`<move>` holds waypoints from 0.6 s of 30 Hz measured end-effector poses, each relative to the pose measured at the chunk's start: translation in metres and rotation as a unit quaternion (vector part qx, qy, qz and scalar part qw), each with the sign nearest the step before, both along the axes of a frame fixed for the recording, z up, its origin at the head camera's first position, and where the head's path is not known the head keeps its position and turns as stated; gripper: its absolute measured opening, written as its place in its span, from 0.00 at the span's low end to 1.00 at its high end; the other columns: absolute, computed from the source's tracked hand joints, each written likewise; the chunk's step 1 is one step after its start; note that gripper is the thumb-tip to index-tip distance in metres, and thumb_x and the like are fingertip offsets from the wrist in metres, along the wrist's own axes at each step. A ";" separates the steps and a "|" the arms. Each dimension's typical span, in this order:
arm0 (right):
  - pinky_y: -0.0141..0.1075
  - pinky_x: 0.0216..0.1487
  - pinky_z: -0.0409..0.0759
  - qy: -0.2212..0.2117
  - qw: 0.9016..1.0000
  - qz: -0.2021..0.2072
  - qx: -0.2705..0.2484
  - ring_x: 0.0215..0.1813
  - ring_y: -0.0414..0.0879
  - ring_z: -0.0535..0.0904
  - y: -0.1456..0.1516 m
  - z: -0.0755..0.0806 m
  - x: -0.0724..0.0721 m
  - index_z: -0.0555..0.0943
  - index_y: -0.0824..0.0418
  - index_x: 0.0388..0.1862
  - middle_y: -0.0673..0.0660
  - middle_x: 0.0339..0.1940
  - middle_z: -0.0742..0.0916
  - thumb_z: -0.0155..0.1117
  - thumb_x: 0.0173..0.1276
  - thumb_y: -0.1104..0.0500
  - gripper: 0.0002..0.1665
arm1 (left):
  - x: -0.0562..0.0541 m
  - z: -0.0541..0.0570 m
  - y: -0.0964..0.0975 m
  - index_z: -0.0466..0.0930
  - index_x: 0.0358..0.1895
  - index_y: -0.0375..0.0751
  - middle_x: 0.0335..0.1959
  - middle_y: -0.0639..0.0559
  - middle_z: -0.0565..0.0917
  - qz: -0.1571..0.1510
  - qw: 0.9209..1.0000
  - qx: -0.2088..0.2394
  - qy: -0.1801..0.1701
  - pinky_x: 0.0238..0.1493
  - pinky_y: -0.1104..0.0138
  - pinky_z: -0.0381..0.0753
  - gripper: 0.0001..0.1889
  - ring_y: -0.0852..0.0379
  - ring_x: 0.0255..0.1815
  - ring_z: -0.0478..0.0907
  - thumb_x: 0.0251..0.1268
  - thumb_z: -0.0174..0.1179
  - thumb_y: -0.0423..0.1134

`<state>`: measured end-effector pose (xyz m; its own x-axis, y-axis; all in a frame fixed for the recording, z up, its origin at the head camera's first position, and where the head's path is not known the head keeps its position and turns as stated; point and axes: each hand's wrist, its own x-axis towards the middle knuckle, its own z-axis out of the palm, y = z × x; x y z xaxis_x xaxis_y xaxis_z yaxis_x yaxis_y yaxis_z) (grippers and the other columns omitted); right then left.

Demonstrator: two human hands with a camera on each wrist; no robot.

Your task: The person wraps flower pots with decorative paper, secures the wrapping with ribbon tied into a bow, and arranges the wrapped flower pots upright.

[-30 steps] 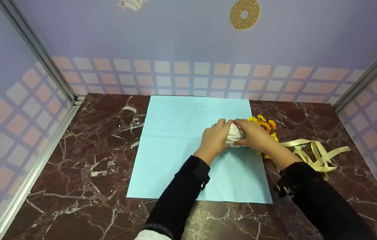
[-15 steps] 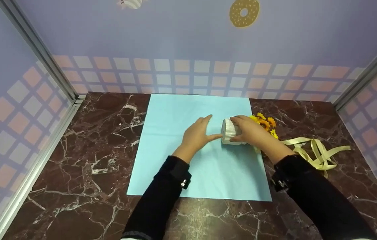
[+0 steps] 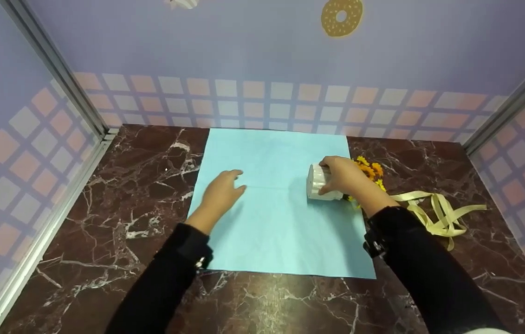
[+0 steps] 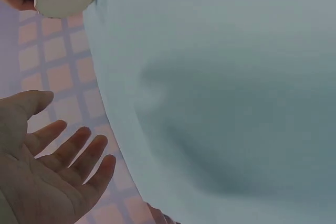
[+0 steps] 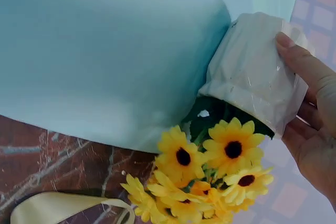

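Person's R hand (image 3: pixel 342 174) has its grip pinching a white pot (image 3: pixel 319 183), thumb on the near side, fingers round the far side. Pot's tipped on its side on the R half of a lt. blue sheet (image 3: pixel 267 227), flat base turned twd. the L hand (image 3: pixel 220 194). Yellow & orange flowers (image 5: pixel 231 148) w/ dk. centres stick out of its mouth, past the sheet's R edge. L hand: grip spread, thumb & fingers apart, over L part of the sheet, well apart from the pot. From where I'm standing, a pale yellow ribbon (image 3: pixel 445 222) lies looped on the dk. red marbled counter (image 3: pixel 118 222), R of the flowers. Back wall (image 3: pixel 253 46): lilac w/ pink & white squares low down, donut pic (image 3: pixel 341 16) higher up.
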<state>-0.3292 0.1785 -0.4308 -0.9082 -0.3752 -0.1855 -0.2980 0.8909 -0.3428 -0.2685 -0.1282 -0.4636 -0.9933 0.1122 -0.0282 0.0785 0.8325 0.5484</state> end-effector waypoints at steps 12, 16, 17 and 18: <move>0.54 0.61 0.71 0.008 0.997 0.026 0.072 0.57 0.61 0.75 -0.009 0.009 -0.002 0.72 0.68 0.65 0.65 0.57 0.79 0.82 0.47 0.53 0.48 | 0.012 -0.010 -0.073 0.67 0.66 0.27 0.63 0.25 0.68 0.051 0.997 -0.011 -0.048 0.64 0.47 0.67 0.28 0.32 0.63 0.66 0.65 0.61 0.31; 0.54 0.60 0.72 0.009 0.996 0.035 0.083 0.55 0.61 0.75 -0.011 0.010 -0.003 0.73 0.69 0.63 0.65 0.55 0.79 0.82 0.48 0.52 0.47 | 0.011 -0.015 -0.089 0.66 0.65 0.22 0.62 0.24 0.68 0.085 0.992 -0.017 -0.094 0.63 0.47 0.68 0.28 0.31 0.64 0.65 0.66 0.61 0.34; 0.54 0.60 0.72 0.009 0.996 0.036 0.084 0.55 0.61 0.75 -0.011 0.010 -0.003 0.73 0.69 0.63 0.65 0.55 0.79 0.82 0.48 0.52 0.47 | 0.011 -0.016 -0.092 0.67 0.64 0.21 0.61 0.25 0.69 0.093 0.990 -0.020 -0.101 0.63 0.47 0.69 0.28 0.31 0.63 0.66 0.65 0.62 0.35; 0.54 0.59 0.72 0.009 0.996 0.037 0.085 0.55 0.61 0.75 -0.011 0.010 -0.003 0.73 0.69 0.63 0.65 0.54 0.79 0.82 0.48 0.52 0.46 | 0.011 -0.018 -0.094 0.69 0.62 0.21 0.59 0.25 0.71 0.101 0.989 -0.024 -0.106 0.61 0.47 0.70 0.28 0.31 0.61 0.68 0.65 0.63 0.37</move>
